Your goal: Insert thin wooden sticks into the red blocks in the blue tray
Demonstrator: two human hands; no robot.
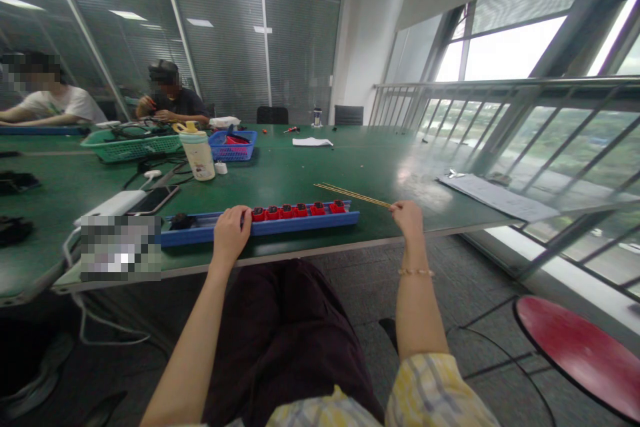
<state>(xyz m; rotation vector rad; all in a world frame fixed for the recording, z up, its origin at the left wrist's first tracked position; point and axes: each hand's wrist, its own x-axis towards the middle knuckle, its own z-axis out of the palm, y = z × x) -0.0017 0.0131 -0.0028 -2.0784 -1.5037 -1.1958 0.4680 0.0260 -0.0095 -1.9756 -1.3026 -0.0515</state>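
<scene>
A long blue channel-shaped tray point(305, 225) lies along the front of the table. Several small red blocks with dark tops point(287, 211) sit in a row in its right part, and a black piece point(181, 221) lies at its left end. My left hand point(232, 230) is closed over the tray, its fingers curled down inside beside the leftmost red block; the fingertips are partly hidden. Right of the tray, my right hand point(407, 217) pinches the ends of a few thin yellowish sticks point(353, 194). Their free ends point left, above the table behind the red blocks.
On the green table point(280, 180) stand a cream bottle point(199, 157), a green basket point(127, 147) and a blue basket point(234, 147). A phone point(154, 200) and white power strip point(113, 205) lie left; a clipboard point(500, 197) lies right. Two people sit across, left. A red stool point(580, 353) stands right.
</scene>
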